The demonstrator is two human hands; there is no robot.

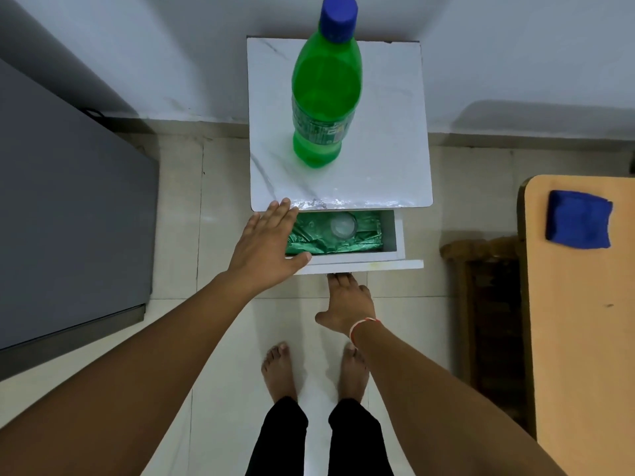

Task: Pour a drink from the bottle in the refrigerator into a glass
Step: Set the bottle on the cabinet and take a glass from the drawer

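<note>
Label on bottle (324, 127), centre of frame: print present, too small and blurred to read. No other text.

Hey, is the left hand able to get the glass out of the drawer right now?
Probably yes. The drawer is pulled open, the glass lies uncovered on green foil, and the open left hand hovers at the drawer's left end with nothing between them.

A tall green plastic bottle with a blue screw cap (326, 87) stands upright, capped. A clear glass tumbler (343, 226) sits upright on crinkled green lining below it.
</note>
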